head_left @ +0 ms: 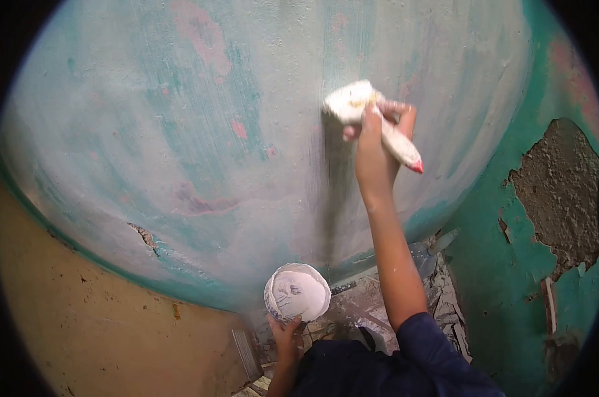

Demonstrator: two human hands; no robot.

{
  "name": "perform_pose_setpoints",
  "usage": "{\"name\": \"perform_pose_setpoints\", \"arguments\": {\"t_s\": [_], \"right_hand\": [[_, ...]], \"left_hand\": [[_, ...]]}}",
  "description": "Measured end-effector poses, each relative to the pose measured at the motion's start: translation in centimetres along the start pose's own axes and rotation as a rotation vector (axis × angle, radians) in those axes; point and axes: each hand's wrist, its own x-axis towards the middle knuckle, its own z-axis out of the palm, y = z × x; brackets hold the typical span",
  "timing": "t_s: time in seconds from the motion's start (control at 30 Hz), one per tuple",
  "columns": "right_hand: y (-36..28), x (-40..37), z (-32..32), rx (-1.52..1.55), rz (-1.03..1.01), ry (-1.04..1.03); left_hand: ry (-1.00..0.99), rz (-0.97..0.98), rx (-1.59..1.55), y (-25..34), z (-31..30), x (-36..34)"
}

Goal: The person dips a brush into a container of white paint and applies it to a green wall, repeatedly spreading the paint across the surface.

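A wide, paint-covered brush (397,142) with a red handle tip is in my right hand (377,142), fingers wrapped round it near the head. Its bristles are against the wall (273,86), which shows streaky whitish paint over green and pink patches. Lower down, my left hand (286,333) holds a round tub (298,293) of white paint by its near side. The tub's rim is smeared with paint, and dark marks show on the paint surface. Part of the left hand is hidden beneath the tub.
At the right is a green wall (491,264) with a large peeled patch (561,192). A tan surface (101,317) lies at the lower left. Broken pieces of debris (452,311) cover the floor. A grey bottle-like object (443,242) lies near the wall's base.
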Motion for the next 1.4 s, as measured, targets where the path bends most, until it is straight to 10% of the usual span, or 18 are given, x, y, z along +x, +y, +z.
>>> {"name": "perform_pose_setpoints", "arguments": {"t_s": [0.23, 0.37, 0.57, 0.87, 1.03, 1.23, 1.4], "right_hand": [[10.9, -7.3, -6.0, -0.142, -0.086, 0.096], [18.1, -17.0, -13.1, -0.097, 0.438, 0.123], [15.1, -14.3, -12.1, -0.192, 0.531, 0.04], [-0.8, -1.5, 3.2, -0.04, -0.067, -0.103], [10.1, -9.1, -1.0, -0.046, -0.099, 0.054], [22.4, -25.8, -9.7, -0.299, 0.34, 0.283], [18.8, -22.4, -6.5, -0.45, 0.505, 0.356]], "left_hand": [[0.087, 0.019, -0.028, -0.4, 0.6, -2.4], [0.111, 0.024, -0.01, -0.5, 0.6, -3.6], [0.165, -0.035, 0.0, 0.0, 0.2, -3.7], [-0.075, -0.144, -0.011, 3.6, -2.9, 1.8], [-0.152, -0.121, -0.082, 6.1, -5.1, 4.6], [-0.154, -0.197, -0.001, 7.6, -8.5, 6.6], [-0.183, -0.216, -0.001, 7.9, -9.7, 7.4]]}}
